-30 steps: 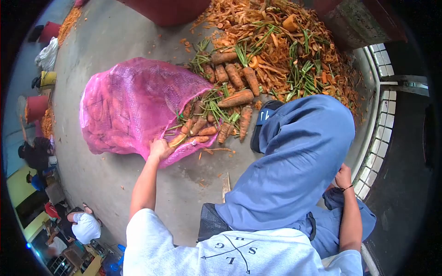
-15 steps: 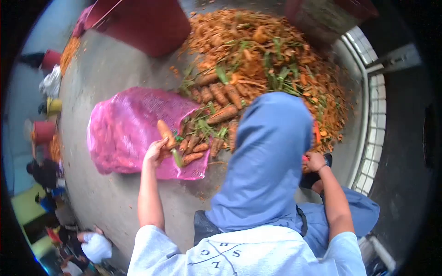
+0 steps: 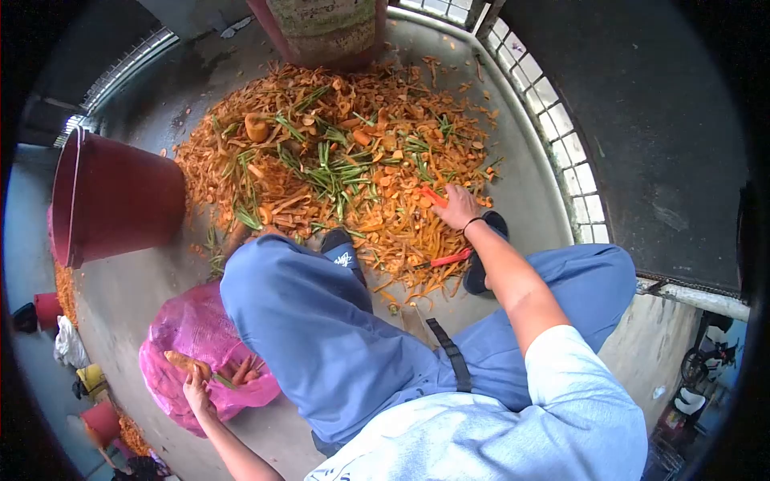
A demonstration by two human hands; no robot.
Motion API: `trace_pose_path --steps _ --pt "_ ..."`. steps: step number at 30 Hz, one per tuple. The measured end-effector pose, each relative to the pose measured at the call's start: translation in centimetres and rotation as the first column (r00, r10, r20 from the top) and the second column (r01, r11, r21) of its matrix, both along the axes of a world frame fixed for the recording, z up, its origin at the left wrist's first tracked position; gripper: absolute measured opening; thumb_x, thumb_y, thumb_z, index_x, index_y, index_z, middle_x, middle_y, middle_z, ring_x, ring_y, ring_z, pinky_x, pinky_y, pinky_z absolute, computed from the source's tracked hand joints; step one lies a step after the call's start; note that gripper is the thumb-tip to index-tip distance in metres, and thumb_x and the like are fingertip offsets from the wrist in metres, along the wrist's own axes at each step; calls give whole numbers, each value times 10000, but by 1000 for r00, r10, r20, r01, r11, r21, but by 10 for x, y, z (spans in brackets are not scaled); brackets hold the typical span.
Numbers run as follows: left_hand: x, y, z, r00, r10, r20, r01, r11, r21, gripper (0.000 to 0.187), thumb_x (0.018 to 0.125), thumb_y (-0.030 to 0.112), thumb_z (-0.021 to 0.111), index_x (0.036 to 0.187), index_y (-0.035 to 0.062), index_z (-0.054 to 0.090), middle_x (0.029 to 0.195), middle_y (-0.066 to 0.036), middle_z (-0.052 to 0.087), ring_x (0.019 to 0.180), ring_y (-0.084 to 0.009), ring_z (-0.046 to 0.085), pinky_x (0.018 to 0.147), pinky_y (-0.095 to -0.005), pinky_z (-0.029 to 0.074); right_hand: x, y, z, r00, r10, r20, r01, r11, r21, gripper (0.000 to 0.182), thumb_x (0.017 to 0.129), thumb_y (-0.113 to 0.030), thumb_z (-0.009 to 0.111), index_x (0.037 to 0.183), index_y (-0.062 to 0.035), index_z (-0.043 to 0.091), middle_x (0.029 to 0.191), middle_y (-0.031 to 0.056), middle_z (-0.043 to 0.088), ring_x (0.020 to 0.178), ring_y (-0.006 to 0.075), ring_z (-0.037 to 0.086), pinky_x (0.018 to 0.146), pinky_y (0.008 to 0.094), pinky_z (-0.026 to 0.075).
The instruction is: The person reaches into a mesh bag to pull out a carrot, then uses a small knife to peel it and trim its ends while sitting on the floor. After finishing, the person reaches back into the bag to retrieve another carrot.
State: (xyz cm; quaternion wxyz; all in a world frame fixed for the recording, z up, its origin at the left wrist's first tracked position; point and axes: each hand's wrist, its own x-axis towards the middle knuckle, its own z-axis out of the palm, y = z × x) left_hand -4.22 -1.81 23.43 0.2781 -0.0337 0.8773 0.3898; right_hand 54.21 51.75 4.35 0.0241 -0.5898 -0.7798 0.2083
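My left hand (image 3: 195,390) is closed on a carrot (image 3: 188,364) with a green stalk end, held over the mouth of a pink mesh sack (image 3: 164,337). More carrots (image 3: 245,371) lie inside the sack. Over the peelings pile (image 3: 385,192), my right hand (image 3: 459,208) grips a red tool (image 3: 434,196) whose working end I cannot make out. Below that hand, near my right shoe (image 3: 478,272), lies a second red-handled tool (image 3: 451,258) with a dark, thin end. Green stalks and carrot pieces are mixed into the pile.
A large red bucket (image 3: 120,196) stands left of the pile, and a stained red bin (image 3: 325,32) stands behind it. A low white-tiled edge (image 3: 553,120) runs along the right. Further buckets and a person's dark clothing show at lower left.
The view has swung right, bringing the peelings pile to the middle. My right hand has moved from beside my knee out over the pile. My left hand still holds the carrot by the sack.
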Motion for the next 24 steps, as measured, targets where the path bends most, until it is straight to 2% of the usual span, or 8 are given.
trace_pose_path --steps 4,8,10,12,14,15,18,24 --pt "12 30 61 880 -390 -270 380 920 -91 314 957 296 723 1055 -3 711 919 -17 702 867 -105 606 823 -285 465 -10 19 5 956 233 176 -145 902 -406 361 940 -351 671 1128 -43 685 1097 169 643 1093 364 599 996 490 456" --pt "-8 39 88 785 -502 -363 462 865 -198 321 983 276 695 1162 10 687 988 -27 705 882 -119 628 798 -271 485 -9 9 5 999 27 30 -20 981 -195 307 910 -310 684 1027 -26 702 954 175 686 1007 350 636 935 473 490" --pt "-7 63 103 912 -241 -332 341 896 285 414 995 260 684 1293 -16 603 1068 -53 696 893 -168 657 772 -303 523 -5 12 14 985 -107 -135 72 968 -241 317 870 -323 724 979 -26 706 893 168 696 914 330 658 855 452 510" --pt "20 116 127 962 -72 -264 228 745 627 485 1014 314 651 1362 -5 539 1151 -85 681 961 -225 688 778 -324 556 4 28 -8 824 -312 -472 138 920 -366 375 745 -361 827 852 -24 702 722 125 693 650 260 665 640 411 516" --pt "-34 127 106 777 -194 -599 507 758 411 447 1051 322 574 1388 31 532 1274 -130 657 1130 -254 670 832 -382 566 7 46 18 841 -306 -446 142 920 -364 323 771 -253 843 842 14 676 740 105 694 630 195 642 617 388 516" --pt "-18 163 122 960 -114 -255 278 472 836 405 1064 299 542 1379 43 547 1294 -120 660 1161 -243 658 870 -400 545 7 51 33 659 -444 -607 100 852 -515 285 810 -139 825 968 35 663 808 116 703 641 182 651 587 357 527" --pt "7 255 150 924 -379 -47 59 19 998 398 1054 332 529 1374 99 577 1372 -144 633 1306 -273 567 1035 -477 450 2 51 102 405 -583 -704 52 784 -619 408 817 -17 772 1163 62 570 866 116 677 642 195 664 563 334 559" --pt "110 397 191 790 -611 -52 11 -70 997 428 989 339 601 1325 76 569 1335 -160 624 1232 -305 597 1026 -494 491 13 76 198 316 -385 -867 -80 900 -429 219 875 -127 700 1072 -31 688 859 5 638 707 117 613 655 309 513"
